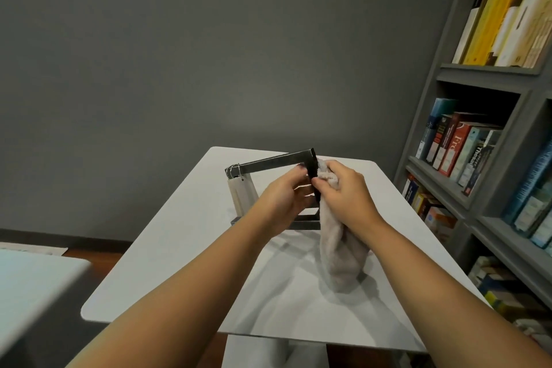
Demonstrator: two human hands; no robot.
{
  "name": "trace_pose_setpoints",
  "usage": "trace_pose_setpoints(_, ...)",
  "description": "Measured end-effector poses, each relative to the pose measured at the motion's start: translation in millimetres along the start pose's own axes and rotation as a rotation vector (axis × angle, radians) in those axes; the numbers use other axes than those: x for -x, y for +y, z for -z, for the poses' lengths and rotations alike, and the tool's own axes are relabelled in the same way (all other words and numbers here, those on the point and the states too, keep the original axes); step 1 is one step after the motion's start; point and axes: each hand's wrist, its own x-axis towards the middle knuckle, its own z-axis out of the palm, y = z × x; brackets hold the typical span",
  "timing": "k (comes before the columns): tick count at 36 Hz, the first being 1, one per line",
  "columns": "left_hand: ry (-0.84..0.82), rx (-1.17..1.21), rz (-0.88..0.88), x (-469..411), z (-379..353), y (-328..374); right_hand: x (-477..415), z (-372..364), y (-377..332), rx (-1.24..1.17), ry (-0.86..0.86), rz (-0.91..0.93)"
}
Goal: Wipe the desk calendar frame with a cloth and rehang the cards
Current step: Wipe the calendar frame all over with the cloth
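Calendar frame (274, 164) stands mid-tabletop (179, 248), right post vertical. Right hand (343, 191) pinches cloth (340, 254) onto the post from 3 o'clock; left hand (283, 197) grips it from 9 (fingertips partly hidden). Cards (242, 197) hang at the bar's 9 o'clock end. Next wipe probably runs down the post.

One white table (179, 248) stood in the middle, bearing one dark metal desk calendar frame (268, 164) and one beige cloth (340, 254). A single small stack of pale cards (242, 197) hung at the frame's left end, too close-packed to count. Two hands were in view, one left hand (283, 197) and one right hand (343, 191); one grey bookcase (490, 69) on the right held books too many and too blurred to count, and one more white surface (30, 272) showed at the near left.
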Motion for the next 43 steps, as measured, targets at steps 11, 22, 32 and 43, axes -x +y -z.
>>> trace_pose_setpoints(11,0.449,-1.608,-0.65,3.6,55.7,13.6,10.3,16.0,16.9,-0.487,-0.114,-0.24)
trace_pose_setpoints(22,0.133,-1.965,-0.431,-6.7,61.5,41.0,13.0,14.5,38.5,-0.45,-0.089,-0.333)
trace_pose_setpoints(32,0.043,-2.113,-0.349,-10.8,62.0,33.8,-8.1,17.2,33.3,-0.089,0.04,0.056)
trace_pose_setpoints(43,0.068,-2.227,-0.39,-5.4,57.5,22.2,-7.2,5.1,46.0,0.149,-0.07,0.297)
